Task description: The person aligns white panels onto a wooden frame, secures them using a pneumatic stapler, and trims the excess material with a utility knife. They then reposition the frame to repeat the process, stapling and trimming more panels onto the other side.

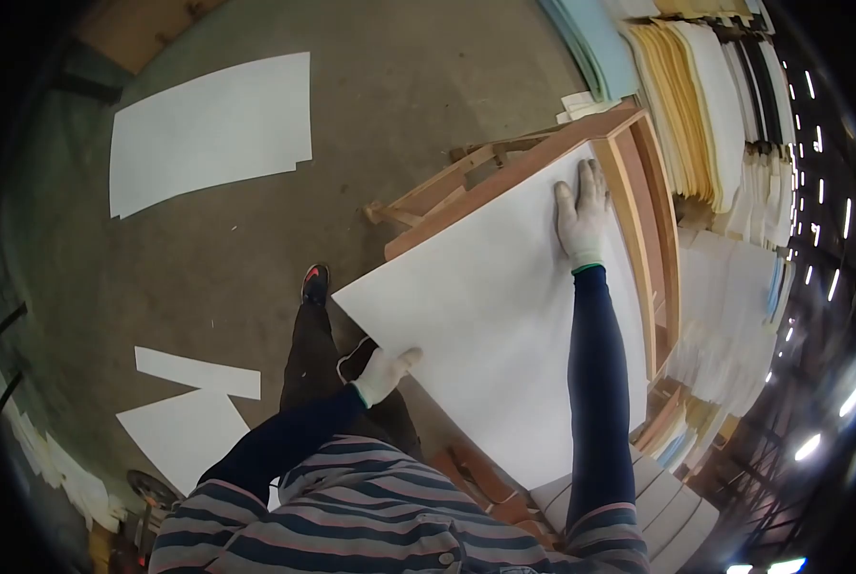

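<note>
Both touch the white sheet [490, 287]: right hand [584, 215] flat, left hand [384, 375] curled.

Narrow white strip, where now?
The strip lies on the floor, lower left in the head view, just above a larger sheet, left of the left hand.

Smooth matt sheet [485, 306] over a wooden surface [635, 225]
Right hand [584, 220] and left hand [382, 378] in matt cloth gloves; sleeves [598, 354] of smooth cloth; striped shirt [380, 497], also cloth; floor [409, 86] dull, concrete-like

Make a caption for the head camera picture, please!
Gloved right hand on a big white sheet, left hand by its edge.
</note>
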`<state>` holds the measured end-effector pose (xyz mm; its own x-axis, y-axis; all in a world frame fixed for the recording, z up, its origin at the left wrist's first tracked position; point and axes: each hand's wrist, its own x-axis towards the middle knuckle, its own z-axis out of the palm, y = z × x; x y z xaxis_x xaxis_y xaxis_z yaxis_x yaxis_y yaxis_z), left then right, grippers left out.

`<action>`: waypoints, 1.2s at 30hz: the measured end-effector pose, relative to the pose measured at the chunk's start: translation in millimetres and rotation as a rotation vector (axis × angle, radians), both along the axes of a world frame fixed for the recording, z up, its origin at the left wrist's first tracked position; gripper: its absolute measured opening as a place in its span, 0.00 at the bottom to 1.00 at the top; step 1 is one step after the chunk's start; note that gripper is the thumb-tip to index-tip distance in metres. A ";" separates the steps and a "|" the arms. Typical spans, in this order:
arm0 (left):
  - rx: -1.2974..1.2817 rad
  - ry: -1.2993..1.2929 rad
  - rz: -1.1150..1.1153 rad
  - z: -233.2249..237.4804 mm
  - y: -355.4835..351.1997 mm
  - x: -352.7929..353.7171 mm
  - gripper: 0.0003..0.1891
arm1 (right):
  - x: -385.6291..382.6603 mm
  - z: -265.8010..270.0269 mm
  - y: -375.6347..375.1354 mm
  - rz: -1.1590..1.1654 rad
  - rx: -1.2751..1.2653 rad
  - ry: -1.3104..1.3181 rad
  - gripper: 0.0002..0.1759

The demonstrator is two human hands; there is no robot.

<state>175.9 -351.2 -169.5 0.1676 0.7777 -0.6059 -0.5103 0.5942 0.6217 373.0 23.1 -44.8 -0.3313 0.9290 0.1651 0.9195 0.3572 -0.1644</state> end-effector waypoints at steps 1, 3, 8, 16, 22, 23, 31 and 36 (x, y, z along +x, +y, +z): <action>-0.074 -0.103 -0.047 -13.4 -0.4 1.9 0.19 | -0.1 -0.2 0.0 0.010 0.011 0.015 0.39; -0.046 -0.033 -0.124 -16.1 10.5 -4.6 0.20 | -1.3 -2.7 3.1 0.010 0.020 0.015 0.39; -0.091 -0.149 -0.080 -29.8 7.0 1.6 0.19 | -1.7 -4.0 0.3 -0.008 0.033 -0.017 0.39; -0.218 -0.229 0.000 39.6 -2.9 -13.1 0.21 | -48.1 79.2 -164.8 0.124 -0.117 0.040 0.62; 0.069 -0.199 -0.058 156.6 -4.9 -19.1 0.23 | -23.2 123.6 -446.5 -0.095 -0.466 -0.374 0.58; -0.031 -0.301 -0.015 192.3 -4.0 -16.6 0.24 | -4.6 117.9 -464.9 -0.158 -0.296 -0.313 0.50; 0.844 0.080 -0.106 239.0 -8.1 -18.8 0.35 | 78.6 280.8 -472.6 -0.395 0.530 -0.001 0.25; 0.659 0.632 0.214 200.3 84.0 14.4 0.34 | 83.2 412.9 -434.3 -0.304 0.559 -0.172 0.09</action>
<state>190.2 -267.2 30.9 -0.2285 0.9728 0.0384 -0.0202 -0.0441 0.9988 456.2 -411.3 368.1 -0.1327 0.7753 0.6176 0.9894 0.0666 0.1290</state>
